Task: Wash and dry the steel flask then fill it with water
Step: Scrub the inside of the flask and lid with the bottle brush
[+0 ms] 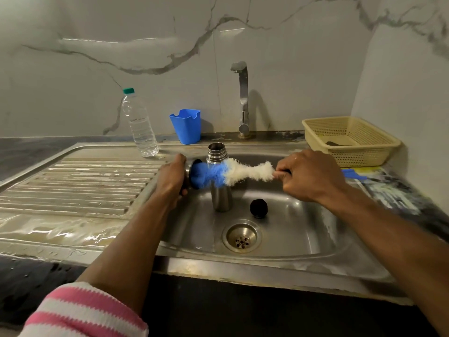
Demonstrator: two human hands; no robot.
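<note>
Nearest the sink's front rim (243,266), the left hand (171,181) gripped a dark cap (194,173) while the right hand's fingers (283,175) pinched a blue-and-white bottle brush (233,172). Beyond them the steel flask (220,188) stood upright and open in the basin, untouched. Wet, stiff steel probably slips, so a full wrap round its body seemed safest.

Brushed steel flask (220,195) in a glossy wet metal sink (303,227); fluffy-bristled brush (233,172).

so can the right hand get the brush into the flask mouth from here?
Probably yes: the flask stands upright in the sink, mouth uncapped, nothing above it. The right hand must first pull the brush from the cap the left hand holds.
</note>
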